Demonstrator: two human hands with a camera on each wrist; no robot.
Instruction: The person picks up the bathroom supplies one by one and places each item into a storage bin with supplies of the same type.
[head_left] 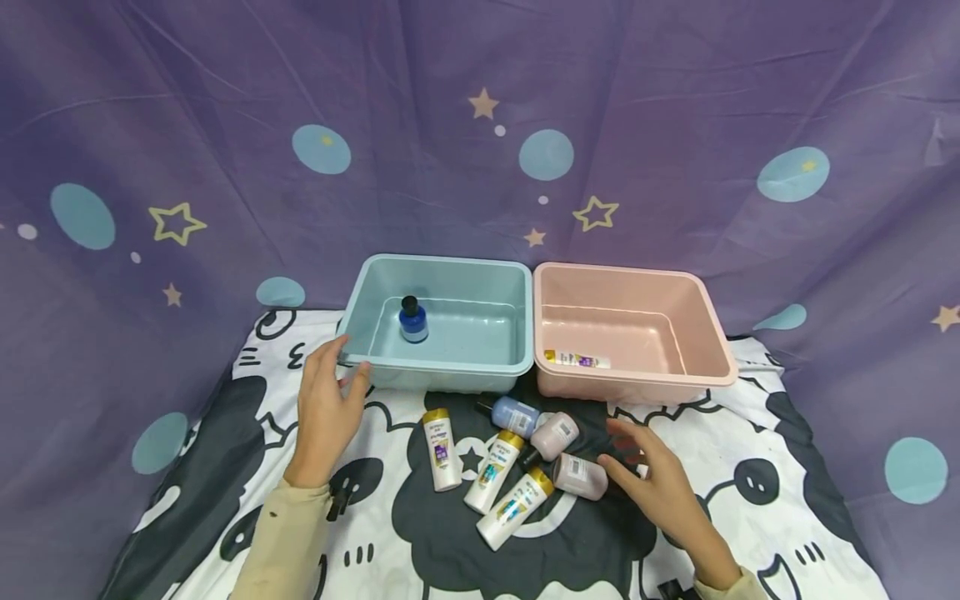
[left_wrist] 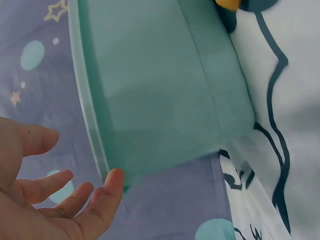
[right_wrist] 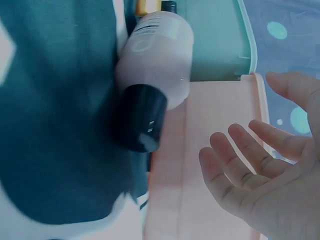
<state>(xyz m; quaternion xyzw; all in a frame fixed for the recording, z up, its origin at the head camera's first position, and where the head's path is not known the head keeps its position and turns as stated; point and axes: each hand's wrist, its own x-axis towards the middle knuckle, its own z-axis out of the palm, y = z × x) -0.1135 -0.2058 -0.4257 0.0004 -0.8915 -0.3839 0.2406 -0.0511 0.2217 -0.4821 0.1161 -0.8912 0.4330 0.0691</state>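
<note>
My left hand [head_left: 330, 417] is at the front left corner of the teal bin [head_left: 442, 367], its fingers loosely spread. One fingertip looks to touch the rim in the left wrist view. A dark blue bottle [head_left: 413, 323] with a black cap stands upright inside that bin. My right hand [head_left: 660, 479] hovers with fingers apart, holding nothing, just right of a pale pink bottle [head_left: 580, 477]. In the right wrist view a pink bottle [right_wrist: 162, 55] shows its black cap. Around it lie another pink bottle [head_left: 555, 436], a light blue bottle [head_left: 515, 416] and white bottles [head_left: 495, 471] with gold caps.
A pink bin [head_left: 637, 389] stands against the teal one on the right, with a white, gold-capped bottle [head_left: 577, 360] lying inside. Beneath everything is a black-and-white cartoon cloth [head_left: 450, 567]. A purple star-patterned curtain [head_left: 420, 125] hangs behind the bins.
</note>
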